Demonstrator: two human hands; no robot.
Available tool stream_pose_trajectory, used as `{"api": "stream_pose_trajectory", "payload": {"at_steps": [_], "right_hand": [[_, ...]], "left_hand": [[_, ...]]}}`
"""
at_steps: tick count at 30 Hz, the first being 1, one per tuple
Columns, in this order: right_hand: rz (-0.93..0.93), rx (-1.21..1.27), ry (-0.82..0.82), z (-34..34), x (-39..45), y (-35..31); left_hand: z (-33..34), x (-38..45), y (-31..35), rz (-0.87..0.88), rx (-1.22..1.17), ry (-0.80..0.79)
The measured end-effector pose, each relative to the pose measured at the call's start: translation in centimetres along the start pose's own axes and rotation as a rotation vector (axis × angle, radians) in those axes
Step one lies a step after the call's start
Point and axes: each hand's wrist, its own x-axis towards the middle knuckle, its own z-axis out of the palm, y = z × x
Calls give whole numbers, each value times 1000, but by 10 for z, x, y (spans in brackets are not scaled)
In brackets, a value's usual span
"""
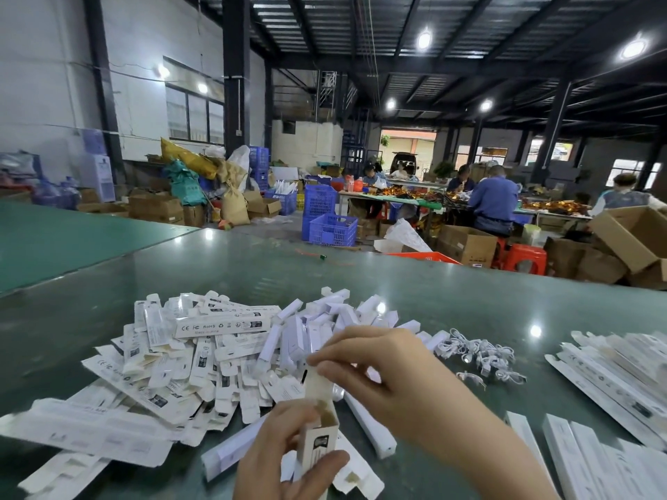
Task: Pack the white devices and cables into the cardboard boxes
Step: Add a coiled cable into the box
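Observation:
My left hand [285, 452] grips a narrow white cardboard box [317, 427] upright near the bottom middle, its top end open. My right hand [379, 369] pinches the box's raised top flap [317, 382] between thumb and fingers. Whatever is inside the box is hidden. Behind the hands lies a big heap of flat and folded white boxes [202, 348] on the green table [325, 276]. A small pile of coiled white cables [480, 351] sits to the right of my right hand. Long white devices [368, 424] lie beside the held box.
Stacks of flat white packaging [613, 373] lie at the right edge, more white pieces [584, 460] at the bottom right. Beyond the table's far edge are blue crates [332, 229], brown cartons [635, 232], red stools [525, 259] and seated people [494, 203] at another table.

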Motion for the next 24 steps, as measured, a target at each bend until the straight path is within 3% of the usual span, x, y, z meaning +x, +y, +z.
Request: {"api": "stream_pose_trajectory", "payload": {"at_steps": [6,13,18,24], "right_hand": [[1,41,-48,-2,0,4],[95,87,-1,1,3,13],[149,137,-11,7,6,14],[147,228,-52,5,3,11]], "left_hand": [[1,-5,-4,-61,-25,43],[-2,0,2,-54,65,-27],[-6,11,6,74,129,-115],[-7,12,5,92,121,-110]]}}
